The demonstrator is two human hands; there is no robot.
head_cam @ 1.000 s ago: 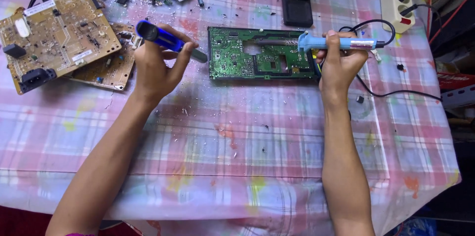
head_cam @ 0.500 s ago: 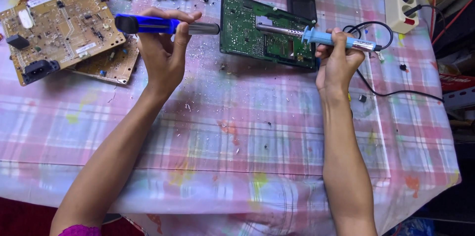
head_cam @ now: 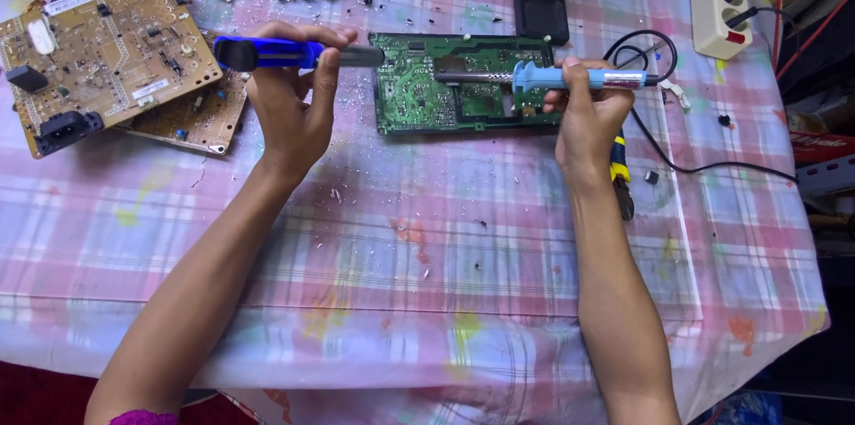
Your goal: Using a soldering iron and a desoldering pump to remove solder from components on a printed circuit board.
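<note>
I am seeing one green circuit board [head_cam: 463, 91] lying between my two hands. My left hand [head_cam: 289, 109] is gripping one blue desoldering pump [head_cam: 294, 54], its grey tip touching the board's left edge. My right hand [head_cam: 583, 118] is clamping one light-blue soldering iron [head_cam: 552, 78] over the board. Two tan boards [head_cam: 107, 51] are lying left of my left hand.

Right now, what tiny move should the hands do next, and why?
Probably lower the light blue soldering iron so its tip meets a joint on the green circuit board. The right hand holds the iron lying flat over the board, while the left hand holds the dark blue suction pump with its nozzle at the board's left edge.
</note>
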